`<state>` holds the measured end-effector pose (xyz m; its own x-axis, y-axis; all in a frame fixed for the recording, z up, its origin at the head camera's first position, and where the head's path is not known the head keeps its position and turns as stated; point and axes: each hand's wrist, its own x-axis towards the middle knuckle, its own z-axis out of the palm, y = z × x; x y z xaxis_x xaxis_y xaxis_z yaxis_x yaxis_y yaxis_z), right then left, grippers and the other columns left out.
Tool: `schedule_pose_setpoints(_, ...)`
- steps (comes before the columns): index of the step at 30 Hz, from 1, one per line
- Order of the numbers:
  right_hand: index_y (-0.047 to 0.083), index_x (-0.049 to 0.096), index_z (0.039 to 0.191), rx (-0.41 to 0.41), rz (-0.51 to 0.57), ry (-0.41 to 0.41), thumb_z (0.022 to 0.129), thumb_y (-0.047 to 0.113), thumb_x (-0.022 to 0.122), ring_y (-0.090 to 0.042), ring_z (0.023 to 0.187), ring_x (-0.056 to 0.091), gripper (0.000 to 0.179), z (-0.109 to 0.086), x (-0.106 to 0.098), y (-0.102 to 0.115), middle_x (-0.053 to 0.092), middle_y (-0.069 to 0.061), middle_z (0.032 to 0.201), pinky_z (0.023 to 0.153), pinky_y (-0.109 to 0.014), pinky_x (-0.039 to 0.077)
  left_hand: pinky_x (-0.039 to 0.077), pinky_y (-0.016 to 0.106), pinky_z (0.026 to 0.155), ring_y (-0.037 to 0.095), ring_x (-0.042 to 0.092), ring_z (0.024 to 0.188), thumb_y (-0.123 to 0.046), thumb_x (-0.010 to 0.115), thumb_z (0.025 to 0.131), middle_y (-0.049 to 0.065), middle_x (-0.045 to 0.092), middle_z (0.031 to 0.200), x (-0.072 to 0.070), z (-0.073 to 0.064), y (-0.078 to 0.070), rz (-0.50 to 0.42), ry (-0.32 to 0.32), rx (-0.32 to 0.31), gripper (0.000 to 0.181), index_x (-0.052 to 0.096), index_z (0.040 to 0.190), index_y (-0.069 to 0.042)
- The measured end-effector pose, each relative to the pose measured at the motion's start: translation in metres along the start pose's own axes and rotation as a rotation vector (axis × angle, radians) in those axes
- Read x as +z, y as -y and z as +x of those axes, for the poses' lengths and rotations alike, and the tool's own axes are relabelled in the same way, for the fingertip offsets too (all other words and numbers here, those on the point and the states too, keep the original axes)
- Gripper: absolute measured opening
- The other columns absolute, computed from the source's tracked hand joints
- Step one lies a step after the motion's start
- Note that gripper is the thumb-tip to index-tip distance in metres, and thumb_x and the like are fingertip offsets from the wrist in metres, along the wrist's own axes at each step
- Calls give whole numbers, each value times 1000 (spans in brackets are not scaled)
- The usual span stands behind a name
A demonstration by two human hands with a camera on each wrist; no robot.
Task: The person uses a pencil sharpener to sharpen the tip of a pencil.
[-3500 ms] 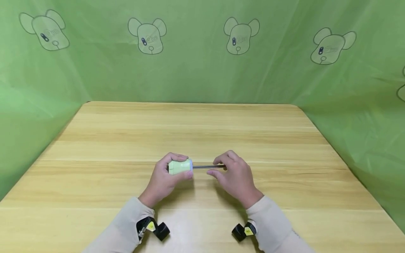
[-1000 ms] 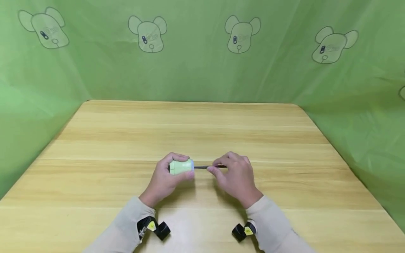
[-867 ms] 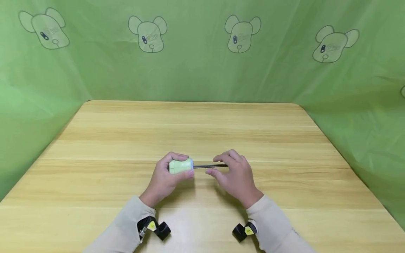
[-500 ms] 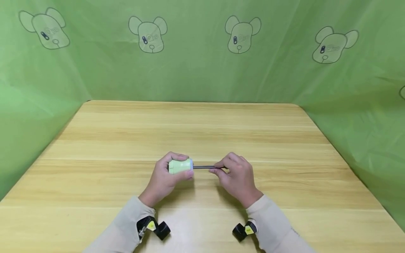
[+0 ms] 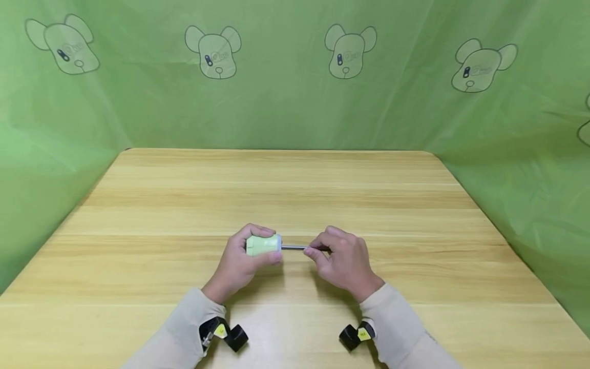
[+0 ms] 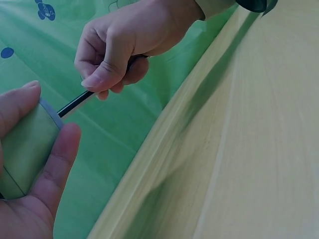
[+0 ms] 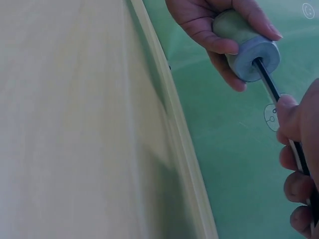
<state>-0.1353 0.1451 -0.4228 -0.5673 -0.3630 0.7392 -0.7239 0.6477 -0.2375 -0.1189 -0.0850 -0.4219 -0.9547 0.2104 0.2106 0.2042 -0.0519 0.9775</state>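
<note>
In the head view my left hand (image 5: 232,266) holds a light green pencil sharpener (image 5: 260,246) from the side, thumb and fingers around its body. Its pale blue end face points right, with a dark pencil (image 5: 292,247) going into it. My right hand (image 5: 348,261) pinches the pencil between thumb and fingers, a short way from the sharpener. Seen from the right wrist, the pencil (image 7: 269,84) enters a round hole in the blue-grey face of the sharpener (image 7: 259,55), and its rear part runs along the curled fingers. The tip inside is hidden.
Both hands are above the near middle of a wood-grain table (image 5: 295,195). A green curtain (image 5: 286,113) printed with bear heads stands behind it and on both sides. Black wrist cameras (image 5: 237,337) stick out from the light sleeves (image 5: 180,328).
My right hand's thumb and fingers have repeatedly spread from the pencil and pinched it again; now they are closed on it and rolled slightly. My left hand keeps the sharpener in place.
</note>
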Motion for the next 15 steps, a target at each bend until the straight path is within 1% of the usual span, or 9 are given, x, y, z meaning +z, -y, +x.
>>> schedule_pose_setpoints(2,14,70,69,11,-19,1,69,20,85,-1,49,39,16,0,0,0,56,8,62,40,-16,32,59,33,70,28,61,89,4,77,76,19,56,121,0,0,1,3,-7,-3,35,59,107,2)
schedule_pose_setpoints(4,14,71,71,21,-41,-1,70,23,86,-4,52,46,17,0,1,0,60,7,66,45,-21,38,59,34,70,28,61,87,4,77,76,19,57,120,0,-1,1,-1,-20,-10,36,59,108,2)
schedule_pose_setpoints(6,12,73,76,38,-55,-11,69,24,87,-9,59,54,20,1,1,1,63,4,72,53,-27,45,59,34,70,28,62,86,4,77,77,19,56,119,0,-1,1,-7,-29,-14,37,58,109,2)
schedule_pose_setpoints(8,10,73,80,58,-53,-23,67,25,89,-15,68,60,25,1,2,2,64,1,78,61,-35,47,60,35,70,28,62,85,4,76,77,20,56,118,0,-1,1,-15,-36,-15,38,58,110,3)
schedule_pose_setpoints(9,9,72,82,66,-49,-29,66,25,90,-17,71,61,29,1,2,2,64,0,80,63,-36,48,60,36,70,28,62,84,4,76,77,20,56,117,0,-1,1,-18,-39,-14,38,57,111,3)
schedule_pose_setpoints(11,9,70,82,76,-38,-39,62,24,92,-18,72,61,33,1,2,3,63,-1,82,62,-35,47,60,37,70,29,63,84,5,76,77,21,56,117,0,0,0,-23,-40,-14,39,57,111,3)
schedule_pose_setpoints(15,10,65,74,58,-37,-65,58,18,93,-15,63,58,34,1,3,4,60,2,75,51,-27,43,60,38,70,29,63,85,6,75,78,21,55,119,0,1,-1,-39,-24,-15,38,56,111,4)
